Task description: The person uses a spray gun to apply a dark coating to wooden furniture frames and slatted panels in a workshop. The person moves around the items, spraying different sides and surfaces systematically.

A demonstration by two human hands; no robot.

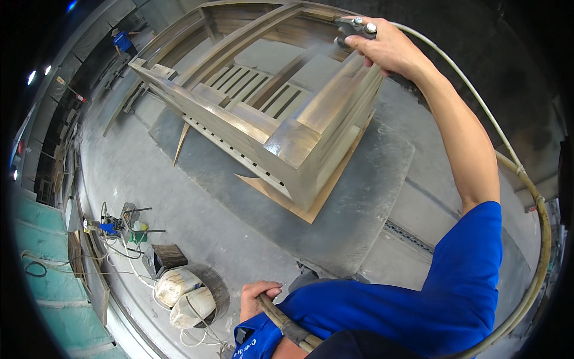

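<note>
My right hand (396, 49) is closed around a spray gun (357, 29), held up over the far right corner of a large wooden furniture frame (293, 143). A faint haze hangs by the nozzle, above the frame's top rail. The frame has brown, partly shiny upper rails, pale greyish sides and slatted panels inside. From the gun a pale hose (472, 90) loops down along my right arm. Low in the view, near my body, my left hand (258, 294) is wrapped round a length of hose (281, 317). Brown sheet material (314, 210) lies under the frame.
On the floor at lower left stand two whitish covered containers (177, 285), a dark open can (167, 257) and a pump (110, 229) with tangled hoses. Another person (124, 42) in blue works at far left. A grey board (365, 239) lies beneath the frame.
</note>
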